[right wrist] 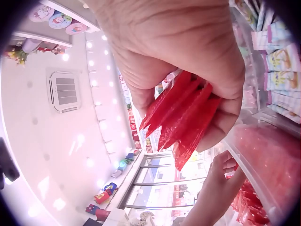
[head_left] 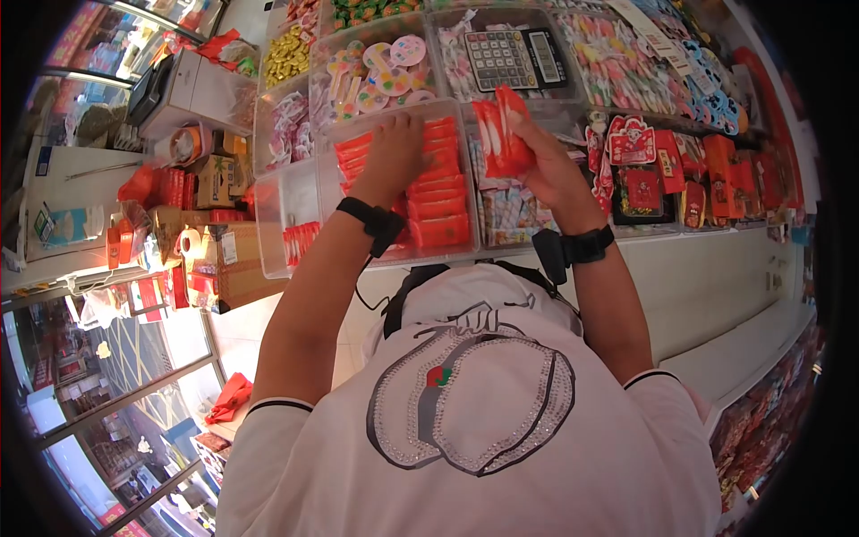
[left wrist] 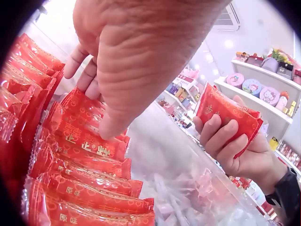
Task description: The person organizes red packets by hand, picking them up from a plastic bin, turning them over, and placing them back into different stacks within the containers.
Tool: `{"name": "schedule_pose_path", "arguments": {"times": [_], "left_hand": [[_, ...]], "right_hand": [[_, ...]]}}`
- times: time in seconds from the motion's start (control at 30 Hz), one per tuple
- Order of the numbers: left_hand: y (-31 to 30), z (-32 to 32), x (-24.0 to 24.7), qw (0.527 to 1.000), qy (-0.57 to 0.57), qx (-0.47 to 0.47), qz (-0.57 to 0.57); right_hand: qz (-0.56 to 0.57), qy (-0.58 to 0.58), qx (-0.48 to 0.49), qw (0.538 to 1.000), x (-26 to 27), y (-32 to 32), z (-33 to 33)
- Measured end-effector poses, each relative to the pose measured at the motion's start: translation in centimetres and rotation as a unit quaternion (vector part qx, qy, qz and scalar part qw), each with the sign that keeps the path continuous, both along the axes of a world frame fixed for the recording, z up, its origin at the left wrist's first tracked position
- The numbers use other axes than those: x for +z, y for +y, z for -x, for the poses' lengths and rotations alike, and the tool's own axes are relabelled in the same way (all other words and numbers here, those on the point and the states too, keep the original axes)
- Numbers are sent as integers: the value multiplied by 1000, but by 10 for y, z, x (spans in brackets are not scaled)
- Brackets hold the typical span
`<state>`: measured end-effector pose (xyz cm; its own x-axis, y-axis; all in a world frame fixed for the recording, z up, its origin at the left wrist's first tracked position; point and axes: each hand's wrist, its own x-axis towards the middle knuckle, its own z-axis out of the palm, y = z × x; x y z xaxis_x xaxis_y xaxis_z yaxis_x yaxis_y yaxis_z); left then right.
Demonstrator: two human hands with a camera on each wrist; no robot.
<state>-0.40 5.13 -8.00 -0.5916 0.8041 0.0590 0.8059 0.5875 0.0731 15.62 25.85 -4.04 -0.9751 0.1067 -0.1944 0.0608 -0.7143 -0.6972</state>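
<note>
Rows of red packets [head_left: 438, 201] [left wrist: 94, 165] stand in a clear plastic bin. My left hand [head_left: 398, 152] [left wrist: 136, 56] reaches down into them, its thumb and fingers on either side of a red packet at the row's end in the left wrist view. Part of that packet is hidden by the hand. Raised to the right of the bin, my right hand [head_left: 550, 170] [left wrist: 235, 146] [right wrist: 183, 56] grips a small stack of red packets [head_left: 501, 134] [left wrist: 225, 113] [right wrist: 181, 117] between thumb and fingers.
Beyond the red packets are bins of wrapped sweets [head_left: 617, 72] and a calculator [head_left: 514, 61]. Wrapped snacks [head_left: 510, 210] lie in the bin below my right hand. Cardboard boxes [head_left: 242, 264] stand at the left, and red boxed goods [head_left: 720, 174] at the right.
</note>
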Motion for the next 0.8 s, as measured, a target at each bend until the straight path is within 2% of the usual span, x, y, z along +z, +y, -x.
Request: {"name": "schedule_pose_path", "arguments": {"times": [0.17,0.47,0.77,0.8], "left_hand": [[2,3,-5,1000,-7,8,-29],[-2,0,-17,997,57,-1,-56],[0,-1,-13,997,-4,26,-76],[-1,-1,-12,998,1,8,-66]], "right_hand": [[5,-6,-18,1000,1,-2,0],[8,-18,-12,1000,-3,-2,4],[10,-6,0,1000,-6,-4,9],[11,-10,1,1000,-6,-3,9]]}}
